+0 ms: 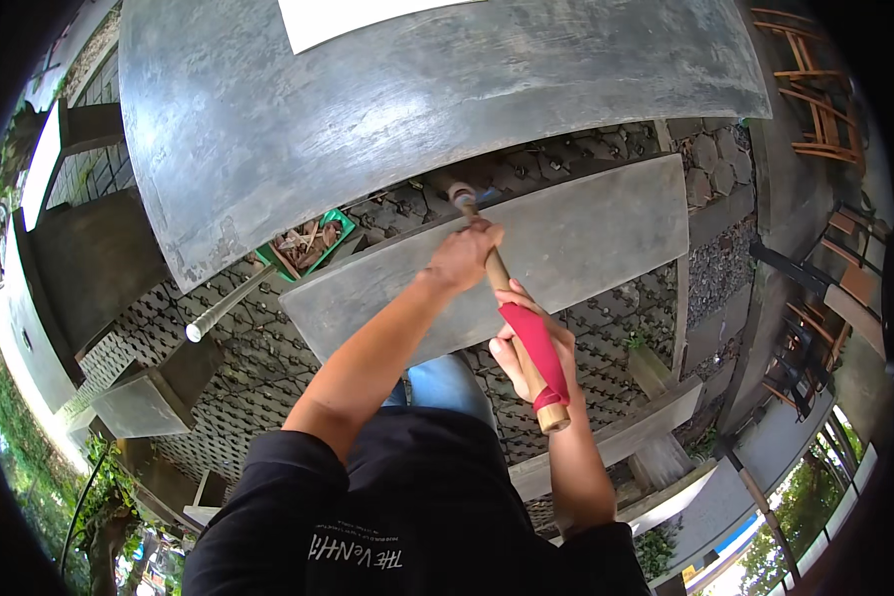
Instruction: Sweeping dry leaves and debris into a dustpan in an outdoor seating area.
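A long wooden handle [498, 270], probably a broom's, runs at a slant between my hands. My left hand [465, 253] is wrapped around its upper-middle part, over the concrete bench [581, 216]. Lower down, my right hand [533, 346] grips it near the butt end, where a red cloth [535, 346] is wound around the wood. The far end passes into the shadowed gap between bench and table, so its head is hidden. Left of my hands, a green dustpan [335, 220] holds dry brown leaves [305, 244]. Its pale long handle [231, 304] points towards the lower left.
A large grey concrete table [447, 97] spans the far side, with a white sheet [357, 18] on it. Patterned paving [246, 380] covers the ground. Another concrete bench [618, 432] stands behind me at right. Wooden chairs [816, 93] are along the right.
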Demonstrator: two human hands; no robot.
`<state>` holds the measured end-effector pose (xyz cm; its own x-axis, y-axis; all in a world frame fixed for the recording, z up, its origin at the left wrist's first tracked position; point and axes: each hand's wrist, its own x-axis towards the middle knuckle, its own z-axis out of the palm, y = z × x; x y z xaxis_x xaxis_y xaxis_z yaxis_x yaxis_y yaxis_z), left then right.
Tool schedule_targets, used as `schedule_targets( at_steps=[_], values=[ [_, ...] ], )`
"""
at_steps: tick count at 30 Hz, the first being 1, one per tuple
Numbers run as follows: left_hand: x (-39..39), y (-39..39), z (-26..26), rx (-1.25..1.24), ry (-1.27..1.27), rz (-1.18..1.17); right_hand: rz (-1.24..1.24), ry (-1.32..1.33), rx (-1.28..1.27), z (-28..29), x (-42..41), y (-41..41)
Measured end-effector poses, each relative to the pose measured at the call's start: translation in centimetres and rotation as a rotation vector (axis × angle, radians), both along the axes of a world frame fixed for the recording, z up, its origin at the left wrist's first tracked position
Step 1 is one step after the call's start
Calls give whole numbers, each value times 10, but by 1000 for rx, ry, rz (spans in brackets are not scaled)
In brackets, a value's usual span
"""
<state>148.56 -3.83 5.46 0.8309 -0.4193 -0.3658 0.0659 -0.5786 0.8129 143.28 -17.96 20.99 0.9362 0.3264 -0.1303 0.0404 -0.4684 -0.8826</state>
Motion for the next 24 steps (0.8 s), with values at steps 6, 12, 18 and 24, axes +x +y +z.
schedule_targets(
  at_steps=[6, 12, 18, 24],
  values=[
    [-27, 12, 48, -10, -55, 231, 31, 28, 69, 50, -2, 13],
    [-24, 18, 30, -49, -77, 228, 159, -106, -78, 19, -6, 25],
    [-59, 70, 43, 156, -5, 203, 208, 13, 137, 20, -19, 55],
    [-79, 76, 61, 56, -135, 412, 230, -37, 63, 59, -23, 69]
  ],
)
